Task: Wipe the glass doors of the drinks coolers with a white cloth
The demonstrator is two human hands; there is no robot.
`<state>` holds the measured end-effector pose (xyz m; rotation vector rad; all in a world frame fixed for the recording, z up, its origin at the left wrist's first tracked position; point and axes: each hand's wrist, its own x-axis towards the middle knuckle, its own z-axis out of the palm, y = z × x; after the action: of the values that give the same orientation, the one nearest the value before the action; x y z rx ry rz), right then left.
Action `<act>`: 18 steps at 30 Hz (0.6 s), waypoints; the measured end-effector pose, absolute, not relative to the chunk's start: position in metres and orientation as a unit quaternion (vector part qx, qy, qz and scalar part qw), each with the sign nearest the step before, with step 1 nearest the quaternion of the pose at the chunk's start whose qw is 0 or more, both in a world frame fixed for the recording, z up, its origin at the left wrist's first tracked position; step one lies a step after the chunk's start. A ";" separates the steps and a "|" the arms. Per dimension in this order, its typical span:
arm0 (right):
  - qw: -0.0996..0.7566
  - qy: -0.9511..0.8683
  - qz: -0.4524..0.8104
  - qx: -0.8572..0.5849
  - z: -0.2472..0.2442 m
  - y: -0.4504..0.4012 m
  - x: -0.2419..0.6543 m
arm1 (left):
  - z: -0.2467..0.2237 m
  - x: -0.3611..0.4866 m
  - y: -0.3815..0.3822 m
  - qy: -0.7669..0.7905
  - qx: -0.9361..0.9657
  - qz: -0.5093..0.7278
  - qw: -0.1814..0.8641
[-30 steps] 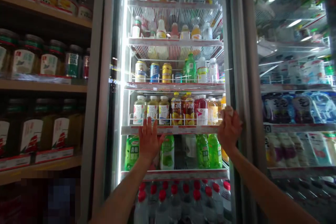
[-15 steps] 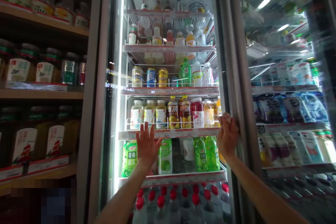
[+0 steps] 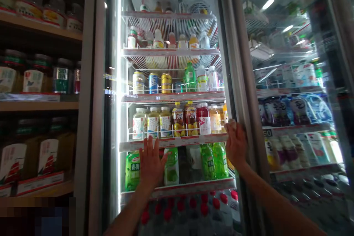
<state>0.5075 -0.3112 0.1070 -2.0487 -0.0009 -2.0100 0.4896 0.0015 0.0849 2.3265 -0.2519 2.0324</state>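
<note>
My left hand [image 3: 151, 160] is raised with its fingers spread and holds nothing, in front of the glass-door cooler's lower shelves. It covers part of the row with the green bottles [image 3: 171, 166]. At the inner edge of the door frame [image 3: 242, 81], my right hand [image 3: 236, 146] has bent fingers around a small pale thing [image 3: 231, 122], too blurred to identify. Behind the hands, tea and juice bottles [image 3: 166, 122] stand on the middle shelf [image 3: 177, 141]. Cans [image 3: 166, 82] stand one shelf higher.
Wooden shelves [image 3: 35, 106] with jars and bottles stand at the left. A second cooler section with packaged drinks [image 3: 301, 110] lies to the right behind reflecting glass. Red-capped bottles [image 3: 204, 208] fill the cooler's bottom. A lit strip [image 3: 119, 81] runs up its left side.
The view has shifted, so the cooler appears farther left. My left hand sits slightly lower against the shelves, still spread. My right hand stays by the door frame.
</note>
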 end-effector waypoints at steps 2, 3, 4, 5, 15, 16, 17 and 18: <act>0.157 0.019 -0.702 -0.695 0.100 -0.294 0.506 | 0.082 0.490 -0.004 -0.068 0.752 0.655 0.030; 0.153 0.002 -0.701 -0.697 0.093 -0.275 0.505 | 0.081 0.490 -0.006 -0.064 0.752 0.656 0.031; 0.141 -0.030 -0.696 -0.704 0.083 -0.254 0.502 | 0.080 0.490 -0.007 -0.063 0.751 0.656 0.028; 0.124 -0.072 -0.685 -0.714 0.074 -0.232 0.500 | 0.079 0.489 -0.006 -0.063 0.752 0.656 0.023; 0.121 -0.045 -0.691 -0.711 0.092 -0.276 0.505 | 0.041 0.482 0.010 -0.105 0.757 0.644 -0.041; 0.134 -0.024 -0.692 -0.709 0.094 -0.275 0.505 | 0.038 0.482 0.008 -0.098 0.758 0.644 -0.039; 0.134 -0.028 -0.688 -0.713 0.093 -0.266 0.503 | 0.037 0.483 0.007 -0.092 0.758 0.645 -0.038; 0.122 -0.056 -0.681 -0.720 0.088 -0.252 0.501 | 0.036 0.483 0.006 -0.090 0.758 0.645 -0.036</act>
<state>0.5009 -0.2521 0.0875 -2.1016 -0.1635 -1.9887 0.4828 0.0057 0.0363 2.4367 -0.2893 2.0751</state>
